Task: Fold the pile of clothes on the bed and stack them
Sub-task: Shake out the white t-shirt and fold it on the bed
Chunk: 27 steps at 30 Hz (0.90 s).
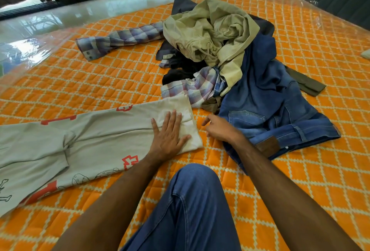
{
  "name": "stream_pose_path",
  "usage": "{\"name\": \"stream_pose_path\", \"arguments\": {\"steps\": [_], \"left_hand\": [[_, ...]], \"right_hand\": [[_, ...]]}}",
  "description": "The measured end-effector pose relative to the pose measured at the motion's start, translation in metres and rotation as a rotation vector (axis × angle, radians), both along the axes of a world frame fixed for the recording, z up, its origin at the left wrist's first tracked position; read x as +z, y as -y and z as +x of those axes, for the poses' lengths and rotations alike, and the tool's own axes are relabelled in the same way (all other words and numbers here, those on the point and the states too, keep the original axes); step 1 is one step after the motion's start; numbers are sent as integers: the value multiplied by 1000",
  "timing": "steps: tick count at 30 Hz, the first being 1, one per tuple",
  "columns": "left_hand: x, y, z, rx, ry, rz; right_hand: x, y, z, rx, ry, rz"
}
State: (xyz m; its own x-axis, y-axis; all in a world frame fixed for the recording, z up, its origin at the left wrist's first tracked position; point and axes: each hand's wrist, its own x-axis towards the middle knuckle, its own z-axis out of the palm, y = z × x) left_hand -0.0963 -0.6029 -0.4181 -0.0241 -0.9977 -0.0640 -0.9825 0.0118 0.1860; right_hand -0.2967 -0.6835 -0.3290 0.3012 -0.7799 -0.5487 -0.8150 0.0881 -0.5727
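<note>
Grey printed pants (66, 146) lie spread flat on the orange bed (100, 82), left hand (169, 135) pressing its straight, spread fingers on the leg cuff. Right hand (219, 128) sits just beside it, loosely curled, holding nothing. Behind it's the unfolded pile (226, 50), with blue jeans (266, 98) rightmost.

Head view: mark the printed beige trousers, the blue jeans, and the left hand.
printed beige trousers (96, 130), head view: point on the upper leg panel.
blue jeans (260, 98), head view: point on the mid-leg denim.
left hand (170, 132), head view: point on the back of the hand.
</note>
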Motion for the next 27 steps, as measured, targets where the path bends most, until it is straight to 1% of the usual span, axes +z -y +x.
{"name": "stream_pose_path", "arguments": {"steps": [3,5,8,11,13,15,16,18,20,22,25,27], "left_hand": [[-1,0,-2,-6,30,-8],[-1,0,-3,-14,59,1],[0,-2,-4,-25,53,-23],[-3,-3,-4,-34,43,-30],[-4,-3,-3,-29,42,-25],[-4,-3,-3,-31,39,-15],[-3,-2,-3,-32,37,-12],[1,-2,-3,-39,15,6],[6,-3,-1,-49,-49,18],[11,-6,3,-45,-164,26],[19,-10,12,-21,-393,25],[27,-17,18,14,-605,4]], "right_hand": [[-12,-6,22,-142,84,6],[-18,-10,41,-221,105,-35],[-25,-11,65,-324,59,-132],[-30,-9,75,-301,-42,-185],[-31,-11,75,-267,-42,-255],[-31,-15,72,-222,-18,-321],[-33,-15,71,-212,11,-316],[-36,-11,68,-262,127,-233],[-36,-5,66,-332,254,-161],[-31,-3,70,-360,339,-138],[-16,-7,82,-343,448,-158],[-4,-12,97,-294,490,-206]]}}
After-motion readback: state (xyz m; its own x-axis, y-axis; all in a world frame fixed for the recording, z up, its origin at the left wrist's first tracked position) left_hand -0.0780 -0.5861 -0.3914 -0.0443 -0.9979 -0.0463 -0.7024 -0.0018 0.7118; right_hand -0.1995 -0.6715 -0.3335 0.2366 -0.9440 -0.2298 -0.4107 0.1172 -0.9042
